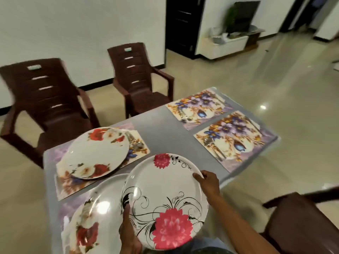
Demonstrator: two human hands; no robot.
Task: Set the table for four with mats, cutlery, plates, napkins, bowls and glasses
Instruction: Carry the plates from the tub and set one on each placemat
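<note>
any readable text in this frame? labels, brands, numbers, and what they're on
None can be read.
Far brown chair: a pale tag at the top of its backrest, too blurred to read.
Near brown chair: a like tag, also blurred.
Pink-flower plate, red-rose plate and floral mats: only flower and scroll patterns, no lettering.

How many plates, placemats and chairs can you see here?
Plates: 3 (red-rose plate on a mat, another rose plate near the camera, pink-flower plate held in both hands)
Placemats: 4 (two bare, two under plates)
Chairs: 3 ()
Total: 10
</note>
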